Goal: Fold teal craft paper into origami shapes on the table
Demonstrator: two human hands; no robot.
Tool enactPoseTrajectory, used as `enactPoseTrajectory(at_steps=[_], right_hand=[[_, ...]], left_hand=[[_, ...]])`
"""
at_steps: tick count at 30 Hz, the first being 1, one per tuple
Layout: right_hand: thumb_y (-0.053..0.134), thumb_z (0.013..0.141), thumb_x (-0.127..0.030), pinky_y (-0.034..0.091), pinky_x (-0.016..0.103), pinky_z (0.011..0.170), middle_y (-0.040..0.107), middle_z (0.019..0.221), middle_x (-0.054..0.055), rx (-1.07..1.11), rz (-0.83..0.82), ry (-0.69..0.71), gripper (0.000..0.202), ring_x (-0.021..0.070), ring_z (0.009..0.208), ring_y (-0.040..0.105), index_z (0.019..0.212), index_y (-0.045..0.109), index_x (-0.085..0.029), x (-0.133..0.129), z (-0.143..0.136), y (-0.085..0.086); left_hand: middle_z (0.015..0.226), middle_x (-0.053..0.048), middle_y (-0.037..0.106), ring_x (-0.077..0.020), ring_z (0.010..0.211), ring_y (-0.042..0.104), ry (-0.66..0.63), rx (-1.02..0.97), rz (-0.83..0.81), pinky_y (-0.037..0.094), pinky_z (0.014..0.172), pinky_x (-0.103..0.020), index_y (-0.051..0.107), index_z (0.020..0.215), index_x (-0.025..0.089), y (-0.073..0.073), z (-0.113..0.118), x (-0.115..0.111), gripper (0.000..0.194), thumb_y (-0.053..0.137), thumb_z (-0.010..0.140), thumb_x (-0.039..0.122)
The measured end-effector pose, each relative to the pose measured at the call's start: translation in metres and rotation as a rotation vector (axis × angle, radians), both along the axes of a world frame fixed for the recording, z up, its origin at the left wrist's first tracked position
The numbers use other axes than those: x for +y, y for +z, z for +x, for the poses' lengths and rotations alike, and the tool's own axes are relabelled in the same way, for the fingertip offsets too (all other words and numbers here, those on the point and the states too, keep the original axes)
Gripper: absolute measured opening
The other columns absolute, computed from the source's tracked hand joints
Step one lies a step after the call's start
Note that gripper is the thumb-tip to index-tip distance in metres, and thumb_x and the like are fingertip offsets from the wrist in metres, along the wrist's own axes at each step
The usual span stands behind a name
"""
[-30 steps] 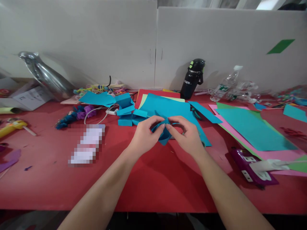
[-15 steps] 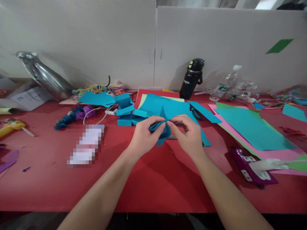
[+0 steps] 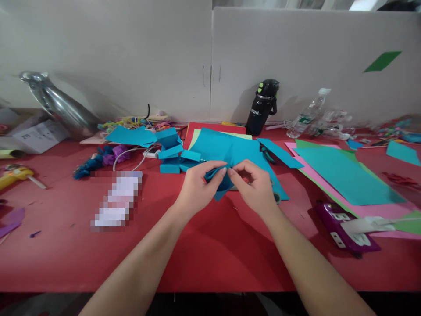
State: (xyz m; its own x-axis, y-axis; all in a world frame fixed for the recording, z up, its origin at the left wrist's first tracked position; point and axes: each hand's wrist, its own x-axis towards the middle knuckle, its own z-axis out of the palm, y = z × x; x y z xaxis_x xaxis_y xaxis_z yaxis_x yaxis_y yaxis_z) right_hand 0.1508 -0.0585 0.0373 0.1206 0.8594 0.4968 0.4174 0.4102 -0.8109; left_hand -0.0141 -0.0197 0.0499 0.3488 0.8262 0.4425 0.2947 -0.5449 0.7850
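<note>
Between my hands, above the middle of the red table (image 3: pixel 223 250), is a folded blue paper piece (image 3: pixel 223 186) with a point hanging down. My left hand (image 3: pixel 200 182) pinches its left side and top between thumb and fingers. My right hand (image 3: pixel 251 182) pinches the same piece at its right edge, the fingertips of both hands almost touching. Behind them lies a large blue sheet (image 3: pixel 210 142) on yellow and red sheets. Several folded blue strips (image 3: pixel 171 164) stand just left of it. Part of the held piece is hidden by my fingers.
A blurred-out phone-like object (image 3: pixel 120 199) lies left of my arms. At the right are a purple power strip (image 3: pixel 345 228) and stacked coloured paper (image 3: pixel 348 175). Along the back stand a black bottle (image 3: pixel 261 109), a clear bottle (image 3: pixel 304 118) and a metal jug (image 3: pixel 66 105).
My right hand has shifted slightly left, closer to my left fingertips. The upright tip of the held paper now looks blurred and leans to the right. The view has moved very slightly.
</note>
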Motion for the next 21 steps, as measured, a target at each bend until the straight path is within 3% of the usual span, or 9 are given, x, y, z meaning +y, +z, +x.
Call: enactPoseTrajectory(at_steps=[8, 21], right_hand=[[0.058, 0.095, -0.036, 0.047, 0.031, 0.063, 0.058, 0.076, 0.001, -0.007, 0.011, -0.017, 0.022, 0.0162, 0.070, 0.056, 0.077, 0.059, -0.023, -0.0003, -0.0013, 0.0003], [0.057, 0.097, -0.033, 0.047, 0.031, 0.067, 0.057, 0.079, 0.001, 0.009, 0.018, 0.009, 0.020, 0.0161, 0.073, 0.056, 0.079, 0.058, -0.022, 0.0011, -0.0026, -0.0006]], left_hand=[[0.097, -0.004, 0.074, -0.0194, 0.090, 0.067, -0.046, -0.040, -0.018, 0.053, 0.079, -0.030, 0.071, 0.096, 0.021, 0.0039, 0.0020, -0.0012, 0.016, 0.059, 0.095, 0.032], [0.095, -0.003, 0.074, -0.0176, 0.087, 0.066, -0.037, -0.032, -0.028, 0.052, 0.076, -0.027, 0.071, 0.096, 0.021, 0.0050, 0.0024, -0.0020, 0.016, 0.060, 0.096, 0.032]])
